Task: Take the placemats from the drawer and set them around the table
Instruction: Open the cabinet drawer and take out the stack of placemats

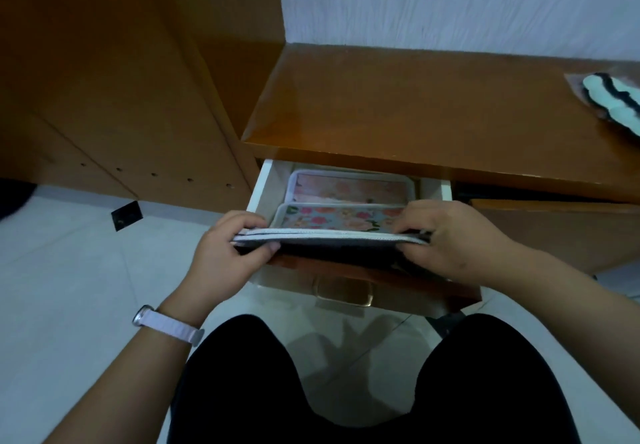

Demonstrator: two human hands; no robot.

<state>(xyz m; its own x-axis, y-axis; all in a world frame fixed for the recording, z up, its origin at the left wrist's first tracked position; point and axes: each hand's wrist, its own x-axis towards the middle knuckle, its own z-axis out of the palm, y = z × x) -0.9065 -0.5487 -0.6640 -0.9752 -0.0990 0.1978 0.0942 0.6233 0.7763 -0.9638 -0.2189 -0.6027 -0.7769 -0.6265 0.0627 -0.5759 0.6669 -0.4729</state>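
1. Nearest me: dark trousers (346,391) and a watch (166,324) on the left wrist.
2. Left hand (228,253) pinches the left end of the mats (329,235), thumb under, fingers curled over the top edge. Right hand (453,235) pinches the right end the same way.
3. The mats are a thin stack, tilted edge-on toward me, held over the front of the open drawer (258,190), above its handle (343,293). I count at least two layers; the exact number I cannot tell.
4. Look: pale stitched border, dark grey backing, floral print in pink and orange on a light blue face. They seem soft and bendy.
5. Another floral mat (349,189) lies flat deeper in the drawer, under the countertop (398,104).
6. Risks, as I judge them: the stack sags between the two pinches, so a lower layer could slip out and fall back in the drawer or to the floor (69,270). Lifting steeply could catch the far edge on the countertop lip. The deeper mat may get left behind.
7. Farthest: a striped cloth (613,100) on the countertop, right edge.
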